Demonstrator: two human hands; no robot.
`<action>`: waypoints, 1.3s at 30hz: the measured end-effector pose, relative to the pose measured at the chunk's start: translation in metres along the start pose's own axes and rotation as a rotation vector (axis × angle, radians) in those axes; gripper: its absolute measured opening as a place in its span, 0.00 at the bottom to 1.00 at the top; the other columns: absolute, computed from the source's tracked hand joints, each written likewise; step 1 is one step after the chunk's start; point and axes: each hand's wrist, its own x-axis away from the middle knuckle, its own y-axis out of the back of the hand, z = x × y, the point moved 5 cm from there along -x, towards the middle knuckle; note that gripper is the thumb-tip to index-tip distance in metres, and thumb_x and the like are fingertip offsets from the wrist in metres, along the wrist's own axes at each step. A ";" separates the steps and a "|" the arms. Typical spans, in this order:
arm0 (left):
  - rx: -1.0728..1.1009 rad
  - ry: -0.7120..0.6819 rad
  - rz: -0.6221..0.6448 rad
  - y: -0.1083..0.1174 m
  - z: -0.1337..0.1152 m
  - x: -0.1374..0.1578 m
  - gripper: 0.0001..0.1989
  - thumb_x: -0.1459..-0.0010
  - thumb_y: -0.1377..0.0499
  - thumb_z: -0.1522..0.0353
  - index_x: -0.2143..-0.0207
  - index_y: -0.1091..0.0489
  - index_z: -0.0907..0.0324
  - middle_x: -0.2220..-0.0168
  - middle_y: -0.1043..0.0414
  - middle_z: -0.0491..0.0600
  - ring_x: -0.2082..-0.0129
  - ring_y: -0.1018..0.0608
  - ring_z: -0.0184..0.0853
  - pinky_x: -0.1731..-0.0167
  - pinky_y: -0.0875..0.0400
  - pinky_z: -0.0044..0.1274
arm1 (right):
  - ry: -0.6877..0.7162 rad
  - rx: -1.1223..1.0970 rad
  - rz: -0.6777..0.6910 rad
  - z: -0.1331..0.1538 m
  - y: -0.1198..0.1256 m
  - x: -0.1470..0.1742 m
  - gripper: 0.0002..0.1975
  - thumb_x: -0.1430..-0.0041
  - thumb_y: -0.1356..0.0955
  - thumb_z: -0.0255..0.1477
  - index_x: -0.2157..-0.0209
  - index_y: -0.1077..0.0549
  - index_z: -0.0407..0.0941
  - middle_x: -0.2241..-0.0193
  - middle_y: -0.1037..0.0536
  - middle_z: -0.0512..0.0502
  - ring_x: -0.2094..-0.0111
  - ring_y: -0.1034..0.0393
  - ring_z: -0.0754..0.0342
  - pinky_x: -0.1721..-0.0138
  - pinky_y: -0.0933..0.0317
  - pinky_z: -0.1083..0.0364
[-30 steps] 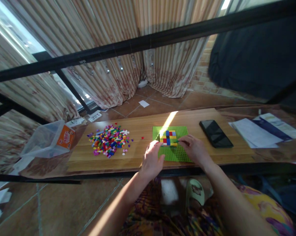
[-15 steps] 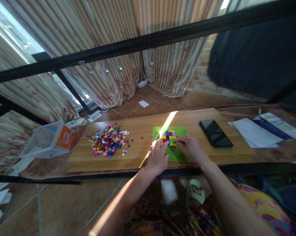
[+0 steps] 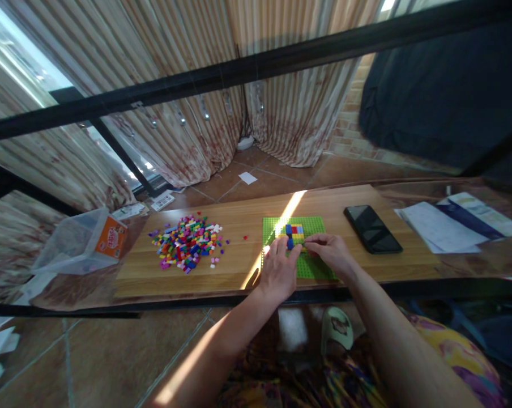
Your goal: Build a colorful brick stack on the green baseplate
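Note:
A small block of coloured building bricks (image 3: 297,230), with blue, red, yellow and pale pieces, sits on a green studded baseplate (image 3: 316,268). My left hand (image 3: 279,271) reaches over the block's near left side, fingers and thumb closed around it and covering part of it. From the right, my right hand (image 3: 330,249) comes to the block's right edge with thumb and fingertips pinched together. Whatever those fingertips hold is too small to make out.
A heap of loose bricks (image 3: 188,243) lies on the wooden board (image 3: 239,272) to the left, with a single red brick (image 3: 245,237) between heap and baseplate. A black phone (image 3: 372,229) and papers (image 3: 436,226) are on the right. A clear plastic box (image 3: 71,241) stands far left.
My left hand has shifted slightly right, its thumb now nearer my right fingertips and over more of the block. The right hand stays at the block's right edge.

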 end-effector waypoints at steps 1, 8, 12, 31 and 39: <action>-0.003 0.007 0.004 0.000 0.000 0.000 0.26 0.44 0.45 0.74 0.42 0.40 0.54 0.40 0.45 0.57 0.40 0.41 0.47 0.45 0.37 0.41 | -0.012 -0.015 -0.004 0.000 0.000 0.000 0.12 0.63 0.28 0.34 0.75 0.24 0.41 0.83 0.26 0.51 0.81 0.38 0.60 0.79 0.45 0.59; -0.049 0.004 0.007 -0.002 -0.002 0.001 0.25 0.42 0.47 0.74 0.42 0.41 0.54 0.40 0.44 0.56 0.40 0.41 0.46 0.46 0.36 0.40 | -0.013 -0.016 -0.030 -0.004 0.000 -0.002 0.11 0.64 0.29 0.33 0.75 0.24 0.42 0.83 0.27 0.51 0.82 0.39 0.60 0.81 0.45 0.59; -0.078 0.011 0.012 -0.005 -0.002 0.000 0.24 0.41 0.48 0.73 0.42 0.40 0.54 0.39 0.43 0.56 0.39 0.41 0.47 0.46 0.36 0.42 | 0.001 0.021 -0.045 -0.007 0.000 -0.004 0.11 0.63 0.29 0.34 0.75 0.24 0.42 0.85 0.27 0.51 0.83 0.39 0.60 0.82 0.46 0.59; 0.328 0.184 -0.186 -0.007 0.055 0.046 0.31 0.43 0.46 0.74 0.37 0.48 0.58 0.43 0.36 0.54 0.41 0.35 0.39 0.41 0.37 0.35 | 0.220 0.201 -0.190 0.001 0.009 -0.011 0.16 0.49 0.35 0.33 0.61 0.23 0.41 0.65 0.20 0.42 0.69 0.27 0.52 0.64 0.33 0.52; 0.313 0.167 -0.140 -0.010 0.044 0.034 0.36 0.45 0.41 0.68 0.36 0.51 0.58 0.42 0.37 0.56 0.42 0.34 0.43 0.43 0.36 0.38 | 0.466 0.401 -0.086 0.013 -0.013 -0.023 0.27 0.51 0.41 0.18 0.50 0.28 0.44 0.54 0.23 0.40 0.56 0.27 0.49 0.51 0.35 0.45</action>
